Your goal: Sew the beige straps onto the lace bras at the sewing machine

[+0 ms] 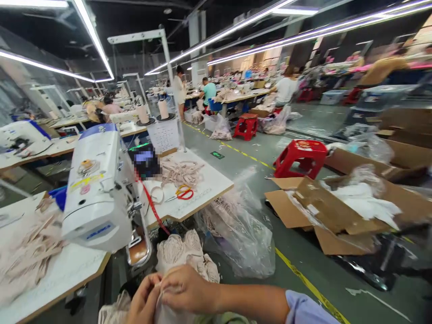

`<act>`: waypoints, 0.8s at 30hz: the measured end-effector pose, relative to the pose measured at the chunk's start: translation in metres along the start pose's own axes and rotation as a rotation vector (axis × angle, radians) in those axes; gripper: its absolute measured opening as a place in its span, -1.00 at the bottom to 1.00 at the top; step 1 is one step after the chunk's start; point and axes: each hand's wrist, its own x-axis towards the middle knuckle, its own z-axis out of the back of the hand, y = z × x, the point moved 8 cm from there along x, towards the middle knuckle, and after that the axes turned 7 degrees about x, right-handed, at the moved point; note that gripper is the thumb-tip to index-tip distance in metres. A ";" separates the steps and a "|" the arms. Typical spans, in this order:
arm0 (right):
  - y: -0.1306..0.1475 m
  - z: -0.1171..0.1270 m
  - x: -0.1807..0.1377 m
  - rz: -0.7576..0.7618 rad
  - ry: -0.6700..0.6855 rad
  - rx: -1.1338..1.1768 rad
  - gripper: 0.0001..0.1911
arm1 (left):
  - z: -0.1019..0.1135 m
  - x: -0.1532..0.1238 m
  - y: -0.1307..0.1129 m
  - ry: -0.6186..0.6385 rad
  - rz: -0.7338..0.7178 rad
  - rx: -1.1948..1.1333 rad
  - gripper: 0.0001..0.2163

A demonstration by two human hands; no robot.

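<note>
Left hand (145, 299) and right hand (189, 290), each grip pinched on thin pale cloth (166, 313) at bottom centre.
With the fingertips this close, a light, even pinch would probably spare the cloth, held clear of the bundles (171, 248) just beyond. The white surface (212, 182) carries a sewing machine (97, 189), scissors (184, 192) and beige strips (180, 171). A clear sack (251, 245) and open box (286, 208) sit on the green floor (293, 243); workstations recede under tube lights (92, 38).
</note>
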 end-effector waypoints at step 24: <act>0.001 0.026 0.035 -0.182 0.012 -0.217 -0.76 | 0.039 -0.037 -0.044 -0.343 -0.577 0.545 -0.92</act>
